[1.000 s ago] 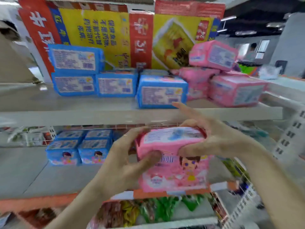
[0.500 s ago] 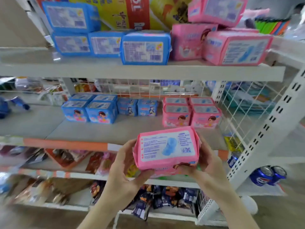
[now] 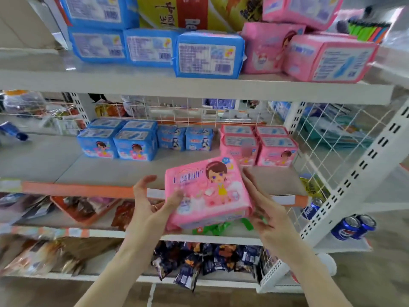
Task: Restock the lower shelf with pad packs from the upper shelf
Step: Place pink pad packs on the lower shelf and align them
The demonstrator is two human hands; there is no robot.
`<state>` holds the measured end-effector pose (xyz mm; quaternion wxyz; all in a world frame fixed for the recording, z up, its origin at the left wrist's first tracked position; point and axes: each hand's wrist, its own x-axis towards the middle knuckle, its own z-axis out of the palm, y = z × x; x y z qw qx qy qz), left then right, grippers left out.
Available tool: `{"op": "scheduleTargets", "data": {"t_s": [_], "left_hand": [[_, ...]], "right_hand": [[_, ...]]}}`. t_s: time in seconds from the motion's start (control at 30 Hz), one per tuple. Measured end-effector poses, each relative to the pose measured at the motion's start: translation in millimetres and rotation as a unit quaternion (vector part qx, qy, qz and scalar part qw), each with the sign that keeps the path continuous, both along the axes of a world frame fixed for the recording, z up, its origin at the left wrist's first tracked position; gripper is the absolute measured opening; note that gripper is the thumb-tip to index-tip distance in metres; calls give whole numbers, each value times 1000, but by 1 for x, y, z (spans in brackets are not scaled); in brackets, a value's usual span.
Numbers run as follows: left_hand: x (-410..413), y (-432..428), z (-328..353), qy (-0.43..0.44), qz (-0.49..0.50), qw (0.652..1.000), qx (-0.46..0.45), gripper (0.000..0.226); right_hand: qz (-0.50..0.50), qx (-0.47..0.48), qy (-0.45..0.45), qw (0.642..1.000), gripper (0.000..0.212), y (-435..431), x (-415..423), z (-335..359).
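A pink pad pack [image 3: 208,191] with a cartoon girl on its front hangs tilted in front of the lower shelf [image 3: 110,173]. My left hand [image 3: 150,204] holds its left edge, thumb on the front face. My right hand [image 3: 263,209] lies with straight fingers along its right edge and underneath. Just behind, on the lower shelf, stand pink packs [image 3: 259,147]; blue packs [image 3: 117,142] stand further left. On the upper shelf [image 3: 132,85] lie larger blue packs [image 3: 208,56] and pink packs [image 3: 327,58].
A white wire mesh panel [image 3: 332,140] closes the shelf's right end. Bare shelf lies in front of the pink packs. Below are snack bags [image 3: 199,262] and blue cans [image 3: 354,227]. An orange price strip [image 3: 77,189] runs along the lower shelf's front edge.
My view dropped from the upper shelf to the lower one. The pink pack came down with both hands and turned, so its printed front now faces up instead of the back label.
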<state>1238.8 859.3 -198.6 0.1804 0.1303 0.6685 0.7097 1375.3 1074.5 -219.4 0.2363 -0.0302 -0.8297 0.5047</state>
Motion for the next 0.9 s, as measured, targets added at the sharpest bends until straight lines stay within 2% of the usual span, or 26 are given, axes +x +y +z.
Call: {"op": "scheduleTargets", "data": {"t_s": [0.03,0.1,0.17,0.2,0.3,0.4,0.43,0.5,0.57,0.67,0.8,0.9], "left_hand": [[-12,-4,3,-6,-9,1000,5,53],[-32,-6,5,-48,-31,998,38,25],[-56,-23,2,-61,-69,995,34,23],[-66,-34,0,-14,-95,995,0,25],[-89,-63,-2,163,-134,971,-107,40],[-112,-79,-5,265,-101,954,-96,30],[-120,-83,-7,275,-96,953,-87,34],[-134,-90,-11,261,-87,959,-63,48],[-144,-96,-11,257,-80,961,-67,52],[-160,-97,-13,240,-75,962,-111,51],[-163,-82,-18,203,-97,964,-140,38],[-152,-65,-31,210,-105,963,-136,24]], "right_hand": [[-5,22,-3,1000,104,-5,-11,-1],[-18,-20,-18,999,94,-11,-21,5],[-31,-72,-37,996,69,-21,-37,12],[-45,-66,-34,996,58,-30,-46,18],[-75,-58,-11,995,54,-62,-74,28],[-57,-80,8,995,42,-88,-103,24],[-54,-79,8,995,42,-96,-111,23],[-49,-78,14,996,42,-109,-127,18],[-62,-79,19,995,39,-119,-137,13],[-124,-66,-15,990,16,-128,-144,12],[-204,-28,-52,977,38,-128,-143,13],[-239,-9,-77,968,41,-119,-131,8]]}}
